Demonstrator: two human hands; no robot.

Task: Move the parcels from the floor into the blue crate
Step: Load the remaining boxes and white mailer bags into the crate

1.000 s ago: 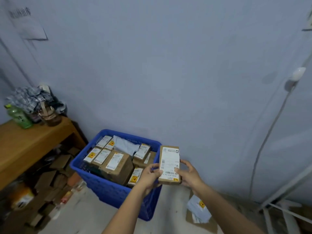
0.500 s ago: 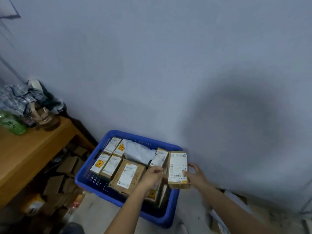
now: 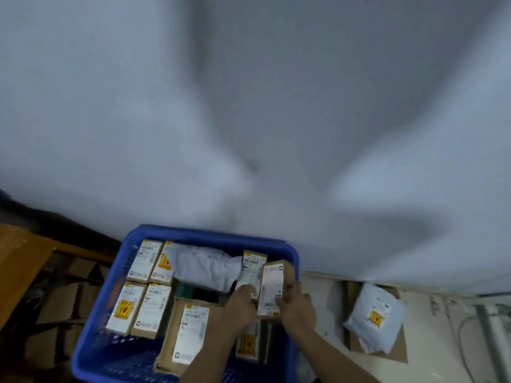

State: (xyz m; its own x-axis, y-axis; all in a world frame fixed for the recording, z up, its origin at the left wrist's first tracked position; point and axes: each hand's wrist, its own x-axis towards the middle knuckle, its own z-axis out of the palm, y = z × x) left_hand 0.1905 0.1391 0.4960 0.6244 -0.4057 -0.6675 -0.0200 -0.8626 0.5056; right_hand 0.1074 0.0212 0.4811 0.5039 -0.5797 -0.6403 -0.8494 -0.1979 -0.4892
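Parcel (image 3: 271,288) lower — both hands gripping

crate (image 3: 130,275) – parcels inside | bag (image 3: 376,319) – floor, right of crate

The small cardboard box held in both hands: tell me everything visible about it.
The small brown cardboard box is a narrow oblong carton with a white shipping label covering most of its upper face, showing a barcode near the lower end and a yellow patch at the bottom corner. It is tilted, long axis pointing away from the person, over the right end of the blue plastic crate. The right hand grips its right edge; the left hand touches its left side. A similar labelled box sits just behind it.
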